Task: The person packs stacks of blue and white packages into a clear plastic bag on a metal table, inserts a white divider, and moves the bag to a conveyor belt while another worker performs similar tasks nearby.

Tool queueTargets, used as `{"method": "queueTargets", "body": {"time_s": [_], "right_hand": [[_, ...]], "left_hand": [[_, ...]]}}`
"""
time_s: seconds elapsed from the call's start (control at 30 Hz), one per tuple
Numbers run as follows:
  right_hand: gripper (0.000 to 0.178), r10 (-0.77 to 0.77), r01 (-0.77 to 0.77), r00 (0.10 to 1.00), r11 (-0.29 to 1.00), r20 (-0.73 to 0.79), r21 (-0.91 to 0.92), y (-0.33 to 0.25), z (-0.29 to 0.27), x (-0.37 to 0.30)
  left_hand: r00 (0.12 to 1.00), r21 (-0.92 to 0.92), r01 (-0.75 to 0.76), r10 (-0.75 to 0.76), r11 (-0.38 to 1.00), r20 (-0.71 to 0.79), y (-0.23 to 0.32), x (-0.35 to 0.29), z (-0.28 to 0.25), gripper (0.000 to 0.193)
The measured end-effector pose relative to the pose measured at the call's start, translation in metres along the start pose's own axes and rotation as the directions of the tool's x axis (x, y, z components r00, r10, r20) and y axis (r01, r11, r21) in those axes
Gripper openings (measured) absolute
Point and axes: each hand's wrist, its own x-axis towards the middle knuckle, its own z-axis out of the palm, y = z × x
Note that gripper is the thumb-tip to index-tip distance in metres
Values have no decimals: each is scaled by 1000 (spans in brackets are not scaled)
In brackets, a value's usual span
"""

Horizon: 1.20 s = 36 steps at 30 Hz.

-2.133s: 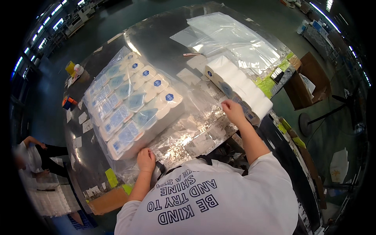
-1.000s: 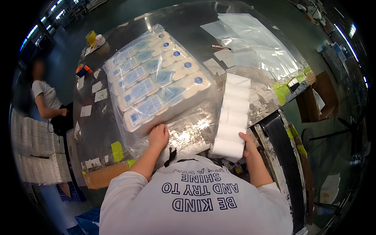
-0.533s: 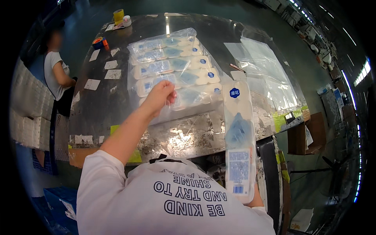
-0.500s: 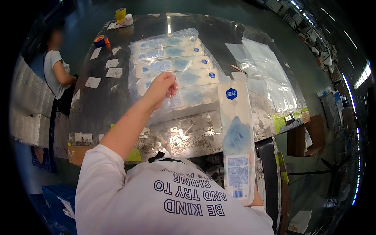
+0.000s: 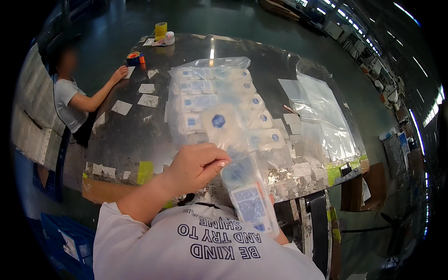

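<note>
A long white pack (image 5: 252,205) with a blue label and blue print slants up from my body toward the table, blurred at its far end. My right hand is hidden beneath it; only a bit of the right forearm (image 5: 281,239) shows at its lower end, and the pack rests on that side. Beside its middle, my left hand (image 5: 198,165) is closed, thumb against fingers, pinching the edge of a clear plastic bag (image 5: 219,63). Inside that bag several similar packs (image 5: 198,101) lie in rows, partly covered by the raised one.
Flat clear plastic bags (image 5: 322,112) lie on the table's right side, near a pen (image 5: 291,110). Tape rolls (image 5: 134,58) and paper labels (image 5: 122,107) are at the left. A co-worker (image 5: 72,95) stands beyond the left edge, one hand on a label. An open carton (image 5: 366,189) stands at right.
My left hand has come nearer to me. The long pack has swung left, its far end now over the bagged packs. The co-worker's arm has reached onto the table.
</note>
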Motion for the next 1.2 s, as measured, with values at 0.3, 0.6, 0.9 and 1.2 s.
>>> {"method": "queueTargets", "body": {"time_s": [0.3, 0.6, 0.9, 1.2], "right_hand": [[44, 208, 142, 909, 662, 362, -736, -34, 137, 139], [35, 205, 328, 889, 339, 409, -882, -25, 206, 254], [57, -243, 345, 821, -508, 516, -789, -51, 176, 403], [58, -389, -87, 862, -746, 325, -661, -113, 94, 278]], "left_hand": [[982, -209, -14, 53, 978, 181, -20, 6, 58, 11], [688, -512, 562, -24, 650, 725, -63, -9, 80, 19], [784, -69, 482, -395, 874, 478, -144, -33, 109, 23], [804, 396, 263, -426, 880, 414, -158, -45, 109, 20]]}}
